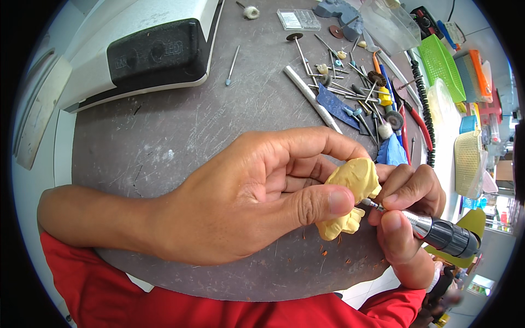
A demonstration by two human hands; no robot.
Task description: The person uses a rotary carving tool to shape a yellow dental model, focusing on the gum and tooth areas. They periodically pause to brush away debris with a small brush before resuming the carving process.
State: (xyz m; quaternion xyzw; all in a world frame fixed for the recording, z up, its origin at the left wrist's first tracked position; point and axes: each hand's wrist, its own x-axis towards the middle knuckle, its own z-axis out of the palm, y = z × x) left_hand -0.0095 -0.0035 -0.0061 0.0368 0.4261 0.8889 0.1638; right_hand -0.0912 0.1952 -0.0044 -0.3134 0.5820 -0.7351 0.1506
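My left hand (235, 197) holds a pale yellow dental plaster cast (354, 177), its thumb across the front and its fingers behind. Moulded teeth show along the cast's right side. In my right hand (413, 188) is a rotary handpiece (451, 238) with a silver nose and black body. The handpiece points left, and its small rounded bur (367, 201) is at the cast's right edge beside my left thumb; whether it touches I cannot tell. Both hands are close together above the front of the grey worktop (164, 131).
Loose burs and polishing wheels (385, 118) crowd the worktop behind my hands, beside a pale rod (311, 98) and red-handled pliers (420, 123). A white machine (156, 54) with a black front stands back left. Green (440, 68) and cream baskets (467, 164) line the right. Orange crumbs (324, 253) lie below the cast.
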